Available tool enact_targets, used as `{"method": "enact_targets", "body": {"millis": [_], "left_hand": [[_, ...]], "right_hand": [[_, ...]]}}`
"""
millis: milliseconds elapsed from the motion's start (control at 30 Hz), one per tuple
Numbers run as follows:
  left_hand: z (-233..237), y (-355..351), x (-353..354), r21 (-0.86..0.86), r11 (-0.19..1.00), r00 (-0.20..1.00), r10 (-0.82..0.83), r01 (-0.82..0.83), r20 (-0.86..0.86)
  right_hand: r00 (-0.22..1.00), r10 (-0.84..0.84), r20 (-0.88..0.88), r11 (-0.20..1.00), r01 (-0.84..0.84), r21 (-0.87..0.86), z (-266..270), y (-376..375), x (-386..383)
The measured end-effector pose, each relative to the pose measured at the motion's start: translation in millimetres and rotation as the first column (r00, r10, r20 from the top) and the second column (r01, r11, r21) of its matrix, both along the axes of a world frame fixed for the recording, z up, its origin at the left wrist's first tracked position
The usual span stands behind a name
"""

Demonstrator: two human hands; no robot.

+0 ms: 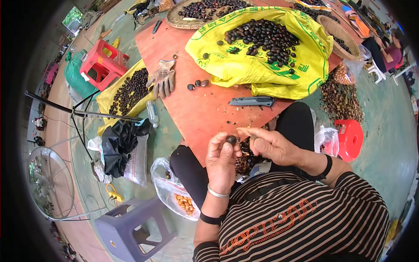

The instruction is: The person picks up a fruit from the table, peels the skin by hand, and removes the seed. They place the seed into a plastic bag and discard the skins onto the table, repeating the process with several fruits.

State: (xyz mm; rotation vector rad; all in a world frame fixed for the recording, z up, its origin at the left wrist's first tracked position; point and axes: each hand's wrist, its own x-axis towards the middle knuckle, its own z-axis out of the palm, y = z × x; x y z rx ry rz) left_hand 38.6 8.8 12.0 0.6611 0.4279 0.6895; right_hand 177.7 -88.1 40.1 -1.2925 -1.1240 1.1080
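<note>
My left hand [221, 153] pinches a dark brown nut [231, 139] between thumb and fingers, above my lap at the near edge of the red board. Close beside it on the right, my right hand [274, 146] has its fingers curled in, with the index finger reaching towards the nut. What it grips, if anything, is too small to tell. A grey utility knife [252, 101] lies on the red board [185, 126] beyond both hands. Several loose nuts [197, 83] rest near a soiled work glove [163, 78]. Dark shell scraps [246, 161] lie below my hands.
A yellow sack [209, 48] bears a heap of dark nuts [266, 41]; woven trays [174, 19] of nuts stand behind. To the left are a clear bag with peeled kernels [185, 203], a grey stool [126, 231] and a red stool [104, 63]. Another person [388, 50] sits far right.
</note>
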Motion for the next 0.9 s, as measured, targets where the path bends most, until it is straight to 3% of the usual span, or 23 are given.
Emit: {"method": "enact_targets", "body": {"millis": [33,100,200,267,300,367,500,567,600,700,767,800,900], "left_hand": [[1.5,-0.4,-1.1,-0.060,0.998,1.000,0.006,-0.005,0.025],[3.3,-1.7,-2.3,-0.049,0.999,1.000,-0.003,0.005,0.025],[7.8,-6.8,-4.6,-0.045,0.999,0.999,-0.031,0.029,-0.042],[8.0,-10.4,-6.5,0.093,0.995,0.996,0.027,-0.019,-0.081],[7.8,-11.7,-7.9,0.090,0.996,0.996,0.030,-0.023,-0.083],[7.1,-12.2,-10.0,0.261,0.962,0.983,0.119,-0.080,-0.137],[3.7,-11.5,-13.6,0.321,0.942,0.976,0.150,-0.094,-0.156],[1.4,-8.9,-17.1,0.364,0.931,0.983,0.066,0.000,-0.170],[0.5,-8.8,-16.2,0.362,0.932,0.984,0.061,0.005,-0.170],[-0.9,-7.2,-14.4,0.265,0.964,0.987,0.017,0.027,-0.161],[-0.8,-2.7,-13.5,-0.011,1.000,0.996,-0.027,0.026,-0.087],[-0.4,-1.1,-13.5,-0.011,1.000,0.996,-0.023,0.022,-0.088],[1.9,4.4,-13.8,-0.135,0.989,0.996,-0.067,0.058,-0.061]], "right_hand": [[1.000,-0.006,-0.001,1.000,0.006,0.001,-2.5,-5.3,-2.7],[0.993,-0.009,0.116,0.999,0.005,0.039,0.3,-12.0,-9.8],[0.990,-0.006,0.144,0.999,0.000,0.044,9.8,-9.7,-16.6],[0.986,0.003,0.169,0.999,-0.011,0.047,10.5,-9.4,-17.4],[0.994,0.025,0.111,0.999,-0.028,0.025,10.8,-9.3,-17.7],[0.998,0.050,0.049,0.999,-0.050,0.002,9.6,-8.8,-17.6],[0.999,0.037,0.020,0.997,-0.036,-0.062,0.5,-8.3,-20.4],[0.975,-0.113,0.194,0.982,0.079,0.173,-18.5,-5.7,-21.7],[0.974,-0.117,0.194,0.982,0.084,0.171,-15.5,-6.9,-21.5],[0.994,-0.050,0.095,0.998,0.048,0.029,-7.6,-8.5,-20.8],[0.999,-0.044,-0.018,0.998,0.044,-0.037,-9.4,-6.9,-16.5],[0.996,-0.032,-0.081,0.993,0.023,-0.113,-8.4,-6.4,-12.8],[0.998,-0.015,-0.059,0.991,0.007,-0.133,-12.2,-3.3,-6.0]]}}
